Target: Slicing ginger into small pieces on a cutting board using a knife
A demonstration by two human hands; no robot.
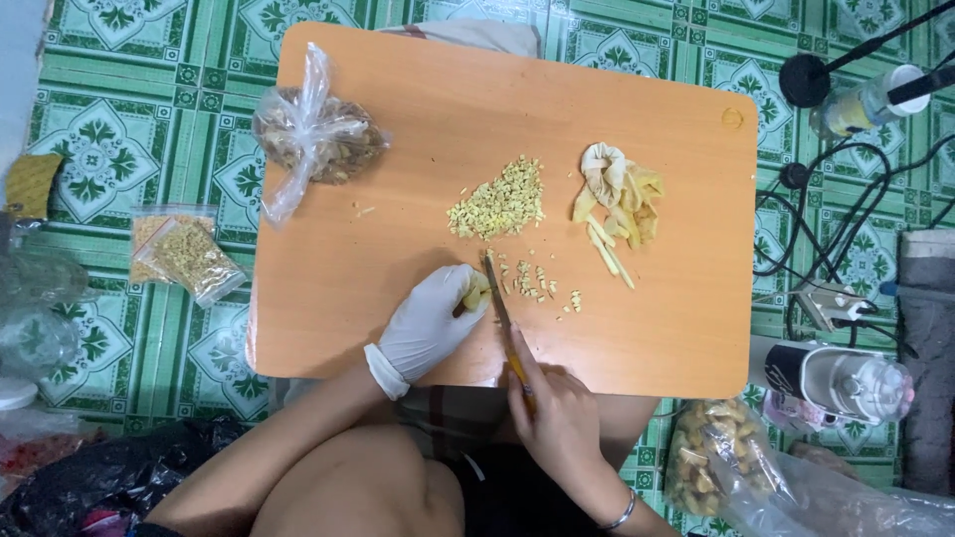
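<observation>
My left hand [430, 320], in a white glove, pins a pale yellow strip [476, 291] against the orange table [398, 119]. My right hand [557, 418], bare with a thin bracelet, grips a yellow-handled knife [497, 298] whose blade rests next to the gloved fingertips. Small cut bits [535, 280] lie scattered just right of the blade. Beyond them sits a heap of chopped pieces [500, 203]. A bunch of uncut yellowish strips [619, 199] lies to the right of the heap.
A knotted clear bag of brown pieces [316, 139] lies at the table's far left. On the green tiled floor are a small filled zip bag [189, 254], another bag of yellow pieces [726, 462], black cables [846, 219] and a small white appliance [841, 378].
</observation>
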